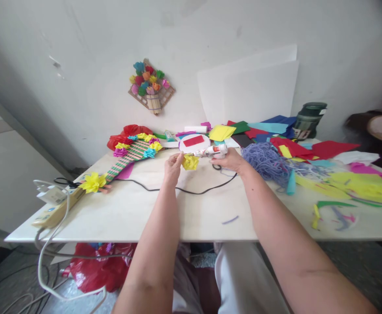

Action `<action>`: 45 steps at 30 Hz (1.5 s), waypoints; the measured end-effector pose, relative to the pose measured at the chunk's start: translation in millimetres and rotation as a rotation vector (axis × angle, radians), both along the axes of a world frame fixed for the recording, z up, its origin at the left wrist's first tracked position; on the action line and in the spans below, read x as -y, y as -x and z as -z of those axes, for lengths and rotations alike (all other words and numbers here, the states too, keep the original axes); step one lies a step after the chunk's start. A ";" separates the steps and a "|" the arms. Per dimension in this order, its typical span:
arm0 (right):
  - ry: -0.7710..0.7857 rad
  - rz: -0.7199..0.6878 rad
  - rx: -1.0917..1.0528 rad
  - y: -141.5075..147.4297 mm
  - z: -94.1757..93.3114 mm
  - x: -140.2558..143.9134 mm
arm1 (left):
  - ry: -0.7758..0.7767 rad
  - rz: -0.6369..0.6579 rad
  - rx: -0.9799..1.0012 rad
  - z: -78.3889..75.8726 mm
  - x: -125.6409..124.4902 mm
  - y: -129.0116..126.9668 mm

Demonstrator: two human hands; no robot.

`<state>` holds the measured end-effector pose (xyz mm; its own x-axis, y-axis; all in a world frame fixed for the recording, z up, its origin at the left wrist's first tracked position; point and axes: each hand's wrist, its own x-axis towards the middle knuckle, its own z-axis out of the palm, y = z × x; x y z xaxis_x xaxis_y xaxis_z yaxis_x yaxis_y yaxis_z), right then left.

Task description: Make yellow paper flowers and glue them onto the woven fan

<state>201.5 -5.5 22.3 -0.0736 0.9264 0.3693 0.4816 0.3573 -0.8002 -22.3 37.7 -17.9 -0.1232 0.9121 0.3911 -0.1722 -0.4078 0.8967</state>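
Observation:
My left hand (174, 169) pinches a yellow paper flower (190, 162) above the middle of the table. In my right hand (228, 160) is a white hot glue gun (215, 151), its nozzle pointing left, close to the flower; whether the two touch I cannot tell. A black cord (194, 192) runs from the gun across the table to the left. Behind the hands lies a white oval piece (206, 145) with a red rectangle (193, 141) on it. To the left rests a woven green-and-pink fan shape (128, 158) trimmed with paper flowers.
A power strip (52, 211) with plugs sits at the table's left edge. Purple yarn (266, 163) heaps right of my right hand, with coloured paper sheets (331, 152) and scraps beyond. A dark green bottle (309, 121) stands at the back right. A paper-flower decoration (153, 103) hangs on the wall.

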 end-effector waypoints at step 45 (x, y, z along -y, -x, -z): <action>-0.217 0.200 0.305 9.1 -3.1 4.7 | 0.055 0.013 0.101 -7.0 6.1 -1.2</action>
<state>192.5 -10.2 25.4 -0.0364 0.8369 0.5462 0.7617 0.3770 -0.5270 -21.1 31.6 -10.9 -0.1477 0.9336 0.3264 -0.2677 -0.3554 0.8955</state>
